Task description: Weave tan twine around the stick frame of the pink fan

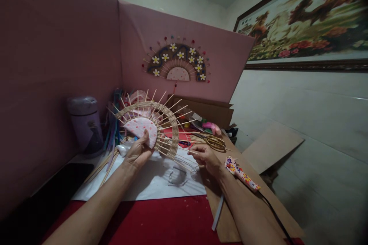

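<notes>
My left hand (pixel 140 152) grips a half-made fan by its white half-round centre with pink spots (pixel 140 127), thumb on the front. Thin wooden sticks radiate from that centre, and a woven band of tan cord (pixel 173 122) runs across them in an arc. At the fan's lower right, my right hand (pixel 204 157) is closed, with fingertips pinching near the end of one thin stick (pixel 184 148). A thin strand of cord loops below this hand; whether the fingers also hold it is unclear. The fan is raised above the white sheet (pixel 138 183).
A decorated fan (pixel 179 59) with white flowers hangs on the pink panel. Left stands a purple flask (pixel 85 126). Gold-handled scissors (pixel 215 142) lie beyond my right hand, and a patterned glue gun (pixel 243 174) with a black cable lies beside my right forearm on brown board.
</notes>
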Tool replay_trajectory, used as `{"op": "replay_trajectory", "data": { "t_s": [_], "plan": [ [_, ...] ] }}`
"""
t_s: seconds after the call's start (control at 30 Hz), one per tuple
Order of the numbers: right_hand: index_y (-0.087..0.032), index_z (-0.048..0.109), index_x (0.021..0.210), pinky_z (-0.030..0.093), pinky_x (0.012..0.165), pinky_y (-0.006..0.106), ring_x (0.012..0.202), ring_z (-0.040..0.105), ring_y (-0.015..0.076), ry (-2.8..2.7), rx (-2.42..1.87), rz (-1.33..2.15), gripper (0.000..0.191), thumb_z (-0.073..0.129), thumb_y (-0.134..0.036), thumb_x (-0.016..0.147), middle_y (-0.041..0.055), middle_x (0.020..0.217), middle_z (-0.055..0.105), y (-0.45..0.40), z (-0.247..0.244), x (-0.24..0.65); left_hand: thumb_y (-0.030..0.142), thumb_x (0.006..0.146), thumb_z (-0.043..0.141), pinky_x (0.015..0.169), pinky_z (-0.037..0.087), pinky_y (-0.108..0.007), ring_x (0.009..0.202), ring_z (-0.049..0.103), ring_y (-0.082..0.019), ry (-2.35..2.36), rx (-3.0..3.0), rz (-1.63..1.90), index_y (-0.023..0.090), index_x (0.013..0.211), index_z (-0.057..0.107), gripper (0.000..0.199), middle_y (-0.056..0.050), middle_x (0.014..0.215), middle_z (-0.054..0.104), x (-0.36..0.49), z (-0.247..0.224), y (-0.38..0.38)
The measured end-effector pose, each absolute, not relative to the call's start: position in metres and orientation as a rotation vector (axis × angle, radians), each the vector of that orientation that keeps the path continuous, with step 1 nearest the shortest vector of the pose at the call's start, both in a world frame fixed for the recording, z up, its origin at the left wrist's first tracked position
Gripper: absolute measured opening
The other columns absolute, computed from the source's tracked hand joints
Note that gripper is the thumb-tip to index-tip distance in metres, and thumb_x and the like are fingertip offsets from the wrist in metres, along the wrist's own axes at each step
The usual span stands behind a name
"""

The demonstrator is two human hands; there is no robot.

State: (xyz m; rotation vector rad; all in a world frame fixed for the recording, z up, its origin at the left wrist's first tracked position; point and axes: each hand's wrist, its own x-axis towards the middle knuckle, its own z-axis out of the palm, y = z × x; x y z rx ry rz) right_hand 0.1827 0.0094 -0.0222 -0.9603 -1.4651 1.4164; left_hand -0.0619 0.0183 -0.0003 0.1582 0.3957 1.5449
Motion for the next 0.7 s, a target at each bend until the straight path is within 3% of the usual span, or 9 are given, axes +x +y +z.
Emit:
{"op": "replay_trajectory", "data": {
  "t_s": [0.2, 0.43, 0.57, 0.7],
  "plan": [
    [-0.012, 0.066, 0.069, 0.012, 0.042, 0.022, 0.045, 0.026, 0.0040, -1.535, -1.048, 1.432, 0.023, 0.071, -0.034, 0.062, -0.0047, 0.052, 0.043, 0.008, -0.028, 0.178, 0.018, 0.085, 0.051, 0.088, 0.051, -0.040, 0.092, 0.065, -0.022, 0.357, 0.210, 1.443, 0.020, 0.108, 0.063, 0.026, -0.010, 0.100, 0.069, -0.059, -0.002, 0.013],
    [-0.014, 0.068, 0.080, 0.030, 0.049, 0.021, 0.054, 0.044, 0.0083, -1.557, -0.994, 1.526, 0.036, 0.070, -0.047, 0.065, 0.0004, 0.067, 0.058, 0.002, -0.031, 0.175, 0.007, 0.087, 0.043, 0.087, 0.051, -0.045, 0.084, 0.067, -0.022, 0.380, 0.295, 1.380, 0.010, 0.112, 0.058, 0.029, -0.013, 0.091, 0.070, -0.054, -0.002, 0.008],
    [-0.016, 0.068, 0.084, 0.035, 0.053, 0.023, 0.059, 0.049, 0.0117, -1.636, -1.050, 1.475, 0.042, 0.069, -0.053, 0.064, 0.0006, 0.066, 0.059, 0.000, -0.031, 0.175, 0.010, 0.088, 0.043, 0.090, 0.049, -0.047, 0.092, 0.065, -0.025, 0.324, 0.364, 1.327, 0.007, 0.111, 0.057, 0.028, -0.015, 0.093, 0.069, -0.050, -0.004, 0.005],
    [-0.015, 0.067, 0.082, 0.036, 0.057, 0.024, 0.062, 0.049, 0.0120, -1.713, -1.084, 1.365, 0.046, 0.067, -0.058, 0.064, 0.0007, 0.069, 0.059, -0.001, -0.030, 0.174, 0.015, 0.087, 0.047, 0.092, 0.047, -0.050, 0.099, 0.063, -0.026, 0.306, 0.402, 1.237, 0.012, 0.115, 0.055, 0.029, -0.013, 0.097, 0.069, -0.047, -0.003, 0.000]
  ]
}}
